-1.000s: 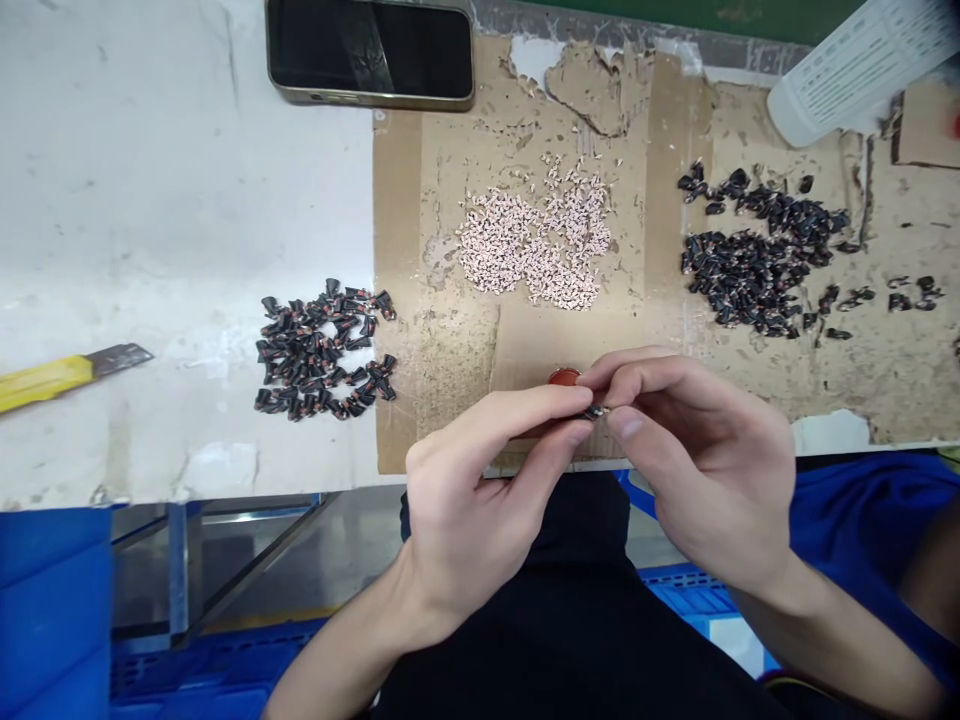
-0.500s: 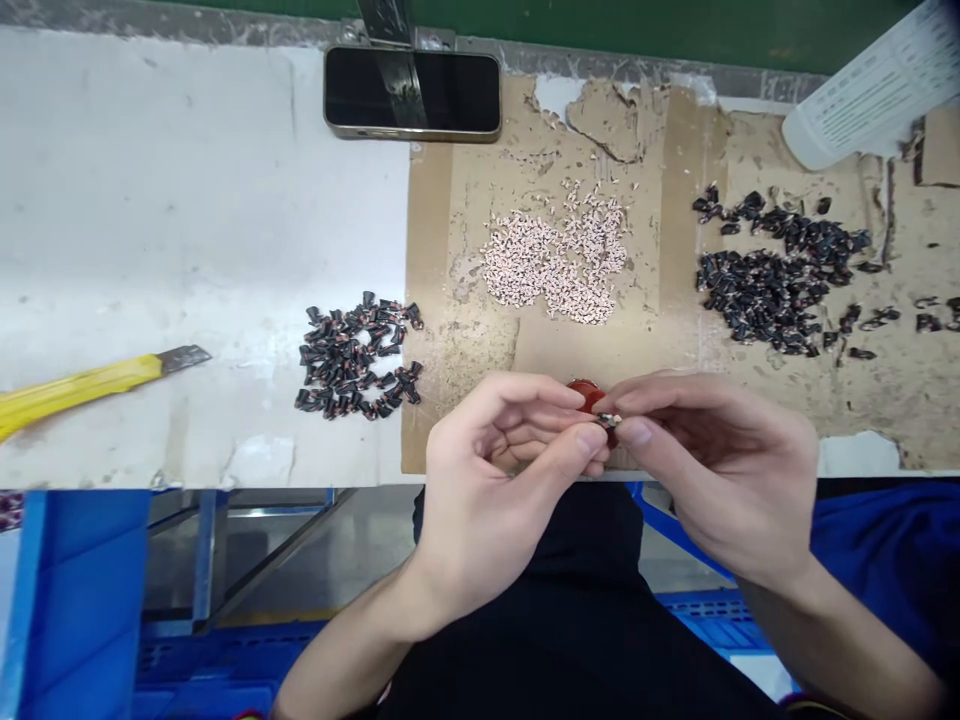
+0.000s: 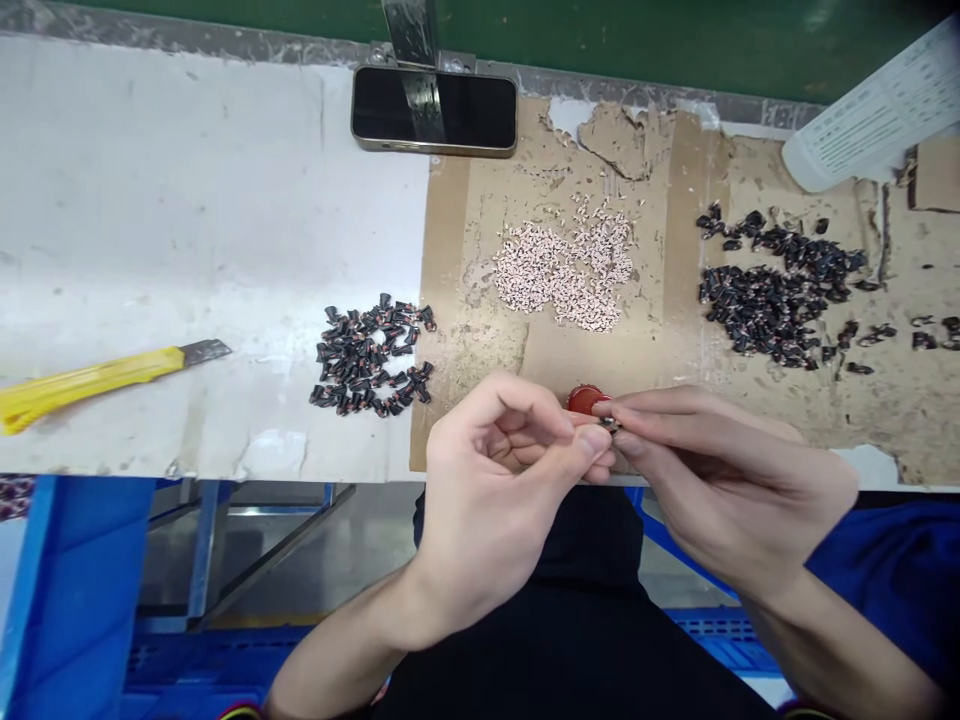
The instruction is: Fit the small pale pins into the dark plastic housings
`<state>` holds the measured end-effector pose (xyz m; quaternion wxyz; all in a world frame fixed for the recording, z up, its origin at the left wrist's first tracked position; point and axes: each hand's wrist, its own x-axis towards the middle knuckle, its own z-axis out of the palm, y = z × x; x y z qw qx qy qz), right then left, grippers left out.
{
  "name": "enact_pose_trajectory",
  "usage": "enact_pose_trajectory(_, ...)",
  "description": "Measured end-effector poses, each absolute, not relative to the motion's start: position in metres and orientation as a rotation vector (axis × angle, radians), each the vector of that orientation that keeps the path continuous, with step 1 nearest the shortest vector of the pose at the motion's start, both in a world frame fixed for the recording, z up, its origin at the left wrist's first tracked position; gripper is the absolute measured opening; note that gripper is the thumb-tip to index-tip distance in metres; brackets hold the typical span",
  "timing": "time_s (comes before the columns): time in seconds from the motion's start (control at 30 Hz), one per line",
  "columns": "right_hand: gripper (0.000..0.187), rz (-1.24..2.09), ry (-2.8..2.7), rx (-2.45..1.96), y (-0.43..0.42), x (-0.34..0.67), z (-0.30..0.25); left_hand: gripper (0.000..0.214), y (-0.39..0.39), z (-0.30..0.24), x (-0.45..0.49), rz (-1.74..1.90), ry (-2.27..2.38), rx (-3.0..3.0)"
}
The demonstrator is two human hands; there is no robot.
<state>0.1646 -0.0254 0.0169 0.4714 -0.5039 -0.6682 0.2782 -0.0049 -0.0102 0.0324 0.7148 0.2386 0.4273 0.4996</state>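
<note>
My left hand [image 3: 491, 495] and my right hand [image 3: 724, 475] meet at the near edge of the table, fingertips pinched together on one small dark part [image 3: 609, 424]. A red round object [image 3: 585, 398] shows just behind the fingertips. On the cardboard sheet [image 3: 675, 330] lie a heap of small pale copper-coloured pieces [image 3: 562, 265] and, to the right, a heap of small black parts [image 3: 776, 290]. Another pile of black parts with copper in them [image 3: 371, 358] sits on the white table left of the cardboard.
A yellow utility knife [image 3: 97, 378] lies at the left on the white table [image 3: 187, 220]. A phone [image 3: 435, 110] rests at the back edge. A white plastic item [image 3: 874, 115] sits at the far right. Blue crates [image 3: 67, 590] stand below the table.
The view has shifted, so everything on the table sits lower and further right in the picture. Both hands stay pinched together on the small part; my left fingers have curled in more.
</note>
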Motion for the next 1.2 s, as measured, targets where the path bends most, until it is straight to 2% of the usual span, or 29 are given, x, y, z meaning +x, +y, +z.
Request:
enact_pose_trajectory(0.2,0.046,0.735,-1.506,-1.292,-0.032,0.157,0.017,0.030,-0.012,0.033,-0.003,1.148,0.950,0.551)
enact_pose_trajectory(0.37,0.039,0.659,-1.397,-1.305,-0.034,0.151,0.009,0.029,-0.010,0.033,-0.001,1.110,0.916,0.467)
enact_pose_trajectory(0.6,0.040,0.629,-1.405,-1.291,-0.034,0.149,0.009,0.031,-0.015,0.033,0.004,1.184,0.890,0.463)
enact_pose_trajectory(0.77,0.027,0.872,-1.275,-1.252,-0.028,0.147,0.018,0.030,-0.017,0.031,0.007,1.206,0.909,0.451)
enact_pose_trajectory(0.87,0.031,1.030,-1.184,-1.186,-0.025,0.148,0.021,0.028,-0.016,0.032,0.008,1.171,0.956,0.472)
enact_pose_trajectory(1.2,0.020,1.183,-1.230,-1.082,-0.020,0.157,0.021,0.036,-0.019,0.042,0.008,1.241,1.067,0.686)
